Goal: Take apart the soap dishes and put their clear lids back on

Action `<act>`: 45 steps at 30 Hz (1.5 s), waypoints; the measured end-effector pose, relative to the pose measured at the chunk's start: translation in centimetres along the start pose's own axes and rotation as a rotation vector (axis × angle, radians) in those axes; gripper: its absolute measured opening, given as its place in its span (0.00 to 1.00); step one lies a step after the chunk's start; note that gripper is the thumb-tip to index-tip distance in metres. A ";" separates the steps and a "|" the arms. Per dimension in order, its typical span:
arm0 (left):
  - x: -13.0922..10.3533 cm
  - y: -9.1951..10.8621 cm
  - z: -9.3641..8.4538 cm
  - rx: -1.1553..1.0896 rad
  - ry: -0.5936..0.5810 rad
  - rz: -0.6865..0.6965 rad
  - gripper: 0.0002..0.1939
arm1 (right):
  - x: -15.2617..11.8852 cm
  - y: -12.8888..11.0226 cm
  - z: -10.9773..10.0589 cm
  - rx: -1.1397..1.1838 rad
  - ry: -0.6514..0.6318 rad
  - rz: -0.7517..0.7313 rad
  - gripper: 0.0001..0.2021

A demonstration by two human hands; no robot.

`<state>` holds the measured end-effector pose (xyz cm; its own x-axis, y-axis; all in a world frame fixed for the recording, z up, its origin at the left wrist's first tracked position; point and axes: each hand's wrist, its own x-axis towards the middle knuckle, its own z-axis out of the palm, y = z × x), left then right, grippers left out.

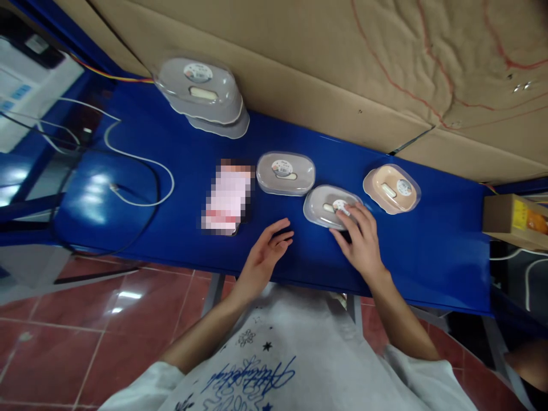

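Note:
My right hand (362,237) is on a grey oval plastic box with a clear lid (321,200); its fingers curl over the right end and the thumb is at the near edge. The hand covers part of the round label on that lid. My left hand (268,251) hovers over the table's front part, fingers apart, with nothing in it. Just behind and left of the gripped box lies a second grey lidded box (285,178). A peach-coloured lidded box (390,189) sits farther right.
At the back left stands a stack of grey lidded boxes (205,94). A pixelated phone-like item (228,197) lies on the blue table (432,262). White cable (171,177) loops at left. Cardboard (299,85) walls the back; a small carton (500,214) is at right.

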<state>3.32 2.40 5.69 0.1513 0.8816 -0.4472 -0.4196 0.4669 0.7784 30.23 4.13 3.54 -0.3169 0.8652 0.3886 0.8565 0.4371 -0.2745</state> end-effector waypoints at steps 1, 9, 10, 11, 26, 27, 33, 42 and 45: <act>0.0 0.0 0.1 0.009 0.004 0.016 0.19 | 0.6 0.4 -0.1 -0.006 -0.019 0.013 0.33; 0.0 -0.9 0.3 0.098 -0.075 0.012 0.15 | 3.2 7.0 -2.4 -0.203 -0.103 0.225 0.40; 0.1 -1.0 0.2 0.112 -0.083 0.009 0.15 | 3.0 8.0 -2.6 -0.246 -0.089 0.303 0.41; 0.1 -1.1 0.1 0.122 -0.092 0.004 0.16 | 2.7 8.7 -2.8 -0.286 -0.088 0.367 0.42; 0.2 -2.2 -0.4 0.468 -0.301 0.236 0.32 | -3.5 -3.9 -4.3 -0.058 -0.131 0.236 0.28; 0.2 -2.1 -0.6 0.575 -0.324 0.330 0.42 | -3.4 -4.7 -4.1 0.034 -0.160 0.201 0.30; 0.6 -1.1 -2.9 1.037 -0.496 0.497 0.64 | -1.3 -4.0 -2.0 0.204 -0.167 0.083 0.31; -0.5 -2.7 -2.8 1.088 -0.105 0.710 0.25 | 1.8 -2.5 -0.9 -0.027 -0.297 0.029 0.32; -0.1 -3.2 -1.9 1.029 -0.003 0.725 0.20 | 0.8 -5.0 -2.0 0.090 -0.348 -0.042 0.41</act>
<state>2.94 0.69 2.42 0.1811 0.9572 0.2257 0.4833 -0.2865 0.8273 26.51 2.18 6.94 -0.4843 0.8709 0.0832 0.8053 0.4809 -0.3467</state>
